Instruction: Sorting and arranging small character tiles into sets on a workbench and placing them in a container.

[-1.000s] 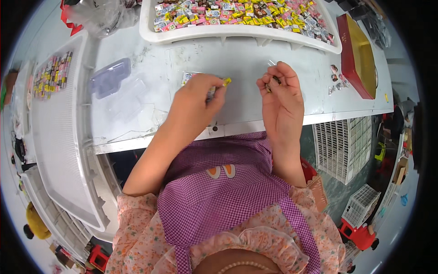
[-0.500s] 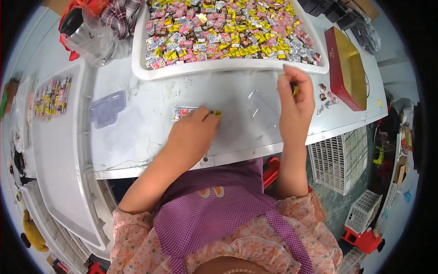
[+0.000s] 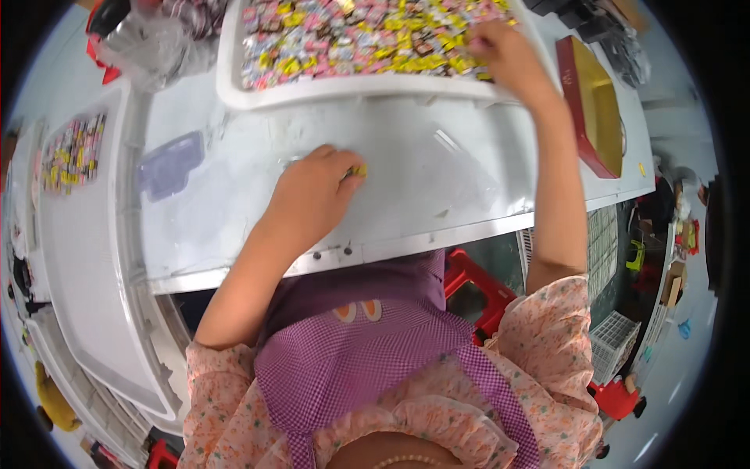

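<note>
My left hand is closed over a row of small wrapped candy-like pieces on the table. A yellow piece shows at its fingertips, and a bit of clear plastic shows at the hand's far left side; the hand covers the rest. My right hand reaches into the big white tray near its right side. Its fingers are curled together among the pieces and blurred by motion; what they hold is hidden. The tray is filled with loose pink, yellow, brown and silver wrapped pieces.
A clear plastic tray lies on the left of the table. Beside it, a long white tray carries more wrapped pieces at its far end. A red and gold box stands at the right. A red stool is below the table edge.
My right hand has moved up and away from above the table into the big tray. My left hand stays over the row, covering more of it. The whole view has shifted slightly.
</note>
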Available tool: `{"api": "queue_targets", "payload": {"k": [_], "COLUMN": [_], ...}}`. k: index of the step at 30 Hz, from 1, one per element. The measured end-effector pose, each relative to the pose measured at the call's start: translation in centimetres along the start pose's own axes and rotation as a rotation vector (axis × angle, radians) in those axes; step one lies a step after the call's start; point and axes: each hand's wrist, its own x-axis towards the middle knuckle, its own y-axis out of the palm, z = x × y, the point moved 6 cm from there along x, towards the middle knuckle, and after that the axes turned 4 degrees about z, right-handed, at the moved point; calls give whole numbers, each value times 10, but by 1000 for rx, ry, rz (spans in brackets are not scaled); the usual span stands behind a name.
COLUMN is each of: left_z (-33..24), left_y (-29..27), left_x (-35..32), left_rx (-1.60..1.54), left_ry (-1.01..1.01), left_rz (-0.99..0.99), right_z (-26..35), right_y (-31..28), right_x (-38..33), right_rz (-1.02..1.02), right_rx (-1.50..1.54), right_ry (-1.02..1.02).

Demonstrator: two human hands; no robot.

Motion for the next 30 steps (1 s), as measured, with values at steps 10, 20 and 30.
{"api": "queue_targets", "payload": {"k": [10, 20, 30], "left_z": [7, -6, -1], "left_y": [-29, -4, -6], "left_x": [-10, -14, -18], "left_rx": [-157, 444, 363], "left_ry": [28, 214, 216], "left_rz": [-103, 15, 21], "right_z": [107, 127, 145], "right_y": [18, 68, 80], "right_x": [-105, -129, -125], "right_rz": [-49, 8, -132], "right_rx": [1081, 998, 701], "right_ry": [58, 207, 4]}}
